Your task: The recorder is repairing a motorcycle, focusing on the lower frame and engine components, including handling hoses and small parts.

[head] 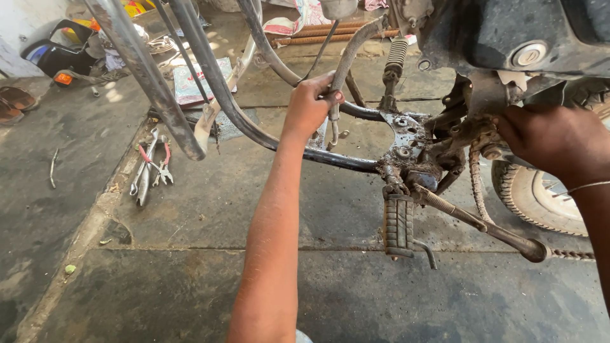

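Hands are working on a stripped motorcycle frame (254, 130) standing on a dark stone floor (190, 279). Left hand (311, 105) is reaching forward, fingers wrapping tight around a thin grey tube (346, 63) that is rising from the frame's middle. Right hand (549, 140) is sitting at the right, knuckles up, fingers curling in against the greasy bracket area under the black engine (508, 38); whether it is gripping anything cannot be told, the fingertips being hidden. A thin bangle (588, 186) is showing on that wrist.

Below and between the hands, a ribbed footpeg (398, 225) is hanging from the dirty plate (406, 136), and a kick lever (483, 222) is running down to the right, ending just above the floor. A coil spring (395, 60) is standing behind the plate. A tyre (527, 194) is showing at the right edge, under the right forearm.

Well apart on the left, wrenches and red-handled pliers (151, 166) are lying on the floor beside the frame's curved tubes. Farther back, a sandal (14, 101) and a black plastic part with an orange lamp (54, 60) are lying near the wall.
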